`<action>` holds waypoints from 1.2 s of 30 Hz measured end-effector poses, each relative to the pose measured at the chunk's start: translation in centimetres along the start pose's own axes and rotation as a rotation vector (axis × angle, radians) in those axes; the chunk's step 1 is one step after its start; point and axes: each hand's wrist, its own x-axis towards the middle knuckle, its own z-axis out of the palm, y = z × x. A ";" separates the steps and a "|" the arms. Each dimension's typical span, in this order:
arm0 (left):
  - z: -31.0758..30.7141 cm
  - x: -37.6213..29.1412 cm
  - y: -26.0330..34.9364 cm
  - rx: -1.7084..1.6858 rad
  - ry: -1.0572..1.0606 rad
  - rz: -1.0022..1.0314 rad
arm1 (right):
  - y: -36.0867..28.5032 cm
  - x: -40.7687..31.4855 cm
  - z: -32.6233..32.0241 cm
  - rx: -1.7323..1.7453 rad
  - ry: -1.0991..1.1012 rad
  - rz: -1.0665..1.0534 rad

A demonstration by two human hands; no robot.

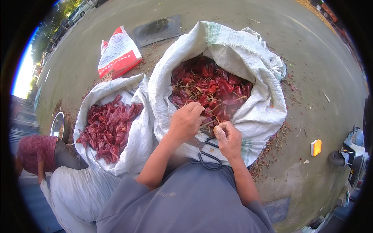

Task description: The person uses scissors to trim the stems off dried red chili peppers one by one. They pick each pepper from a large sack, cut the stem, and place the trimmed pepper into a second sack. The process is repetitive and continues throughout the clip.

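A large white woven sack [271, 96] stands before me with its rim rolled down, holding dried red chili peppers [215, 86] with stems on. Over its near side is my left hand [186, 121], fingers curled down; whatever they hold is hidden. My right hand [228, 138] is just to the right, thumb and forefinger pinched at the thin stem of a chili pepper [218, 120]. Black-handled scissors [209, 163] rest on the near rim between my wrists, beside my lap. Left of this sack, a smaller white sack [137, 145] holds red chili pieces [112, 128] without visible stems.
A red and white printed bag [119, 54] lies beyond the small sack. A person [38, 154] bends at the far left near a full white sack [78, 186] and a metal basin [58, 125]. Chili scraps [272, 151] litter the concrete. A scooter [351, 154] stands right.
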 end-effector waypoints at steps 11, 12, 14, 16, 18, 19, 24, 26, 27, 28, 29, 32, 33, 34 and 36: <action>-0.5 -4.5 2.2 -0.344 -0.313 -0.096 | -0.3 0.2 -1.5 -0.137 -0.336 -0.052; -0.8 -4.4 2.2 -0.357 -0.331 -0.075 | -0.6 0.1 -1.4 -0.102 -0.345 -0.033; -1.2 -4.2 2.4 -0.384 -0.366 -0.034 | -1.5 -0.1 -1.3 -0.066 -0.361 -0.007; -1.1 -4.6 2.6 -0.335 -0.394 -0.113 | -1.0 -0.3 -0.9 -0.171 -0.301 -0.139; -0.8 -5.0 2.7 -0.303 -0.378 -0.159 | -1.5 -0.2 -0.5 -0.274 -0.236 -0.276; -0.6 -5.2 2.8 -0.298 -0.345 -0.180 | -1.6 -0.2 -0.1 -0.299 -0.212 -0.330; 0.1 -5.6 2.6 -0.454 -0.155 -0.223 | -2.3 0.1 1.1 -0.250 -0.125 -0.334; -0.7 -5.2 3.0 -0.644 -0.183 -0.358 | -1.6 -0.2 1.7 0.148 -0.116 -0.028; -1.0 -5.0 3.2 -0.737 -0.198 -0.429 | -1.2 -0.4 2.1 0.350 -0.111 0.126; -0.6 -5.1 2.6 -0.904 -0.193 -0.432 | -0.8 -0.3 2.5 0.570 -0.105 0.238; -0.2 -5.2 2.2 -1.008 -0.190 -0.456 | -0.6 -0.2 2.3 0.723 -0.062 0.315; 0.8 -6.0 0.9 -1.191 -0.186 -0.474 | -0.1 1.7 1.3 1.136 0.048 0.432; 0.5 -5.8 0.8 -1.274 -0.189 -0.534 | 1.3 2.5 0.3 1.140 0.138 0.383; -0.1 -5.5 0.6 -1.354 -0.187 -0.594 | 1.4 2.9 -0.6 1.099 0.156 0.373; -1.1 -3.9 -0.1 -1.399 -0.178 -0.581 | 1.5 2.9 -1.8 1.072 0.105 0.350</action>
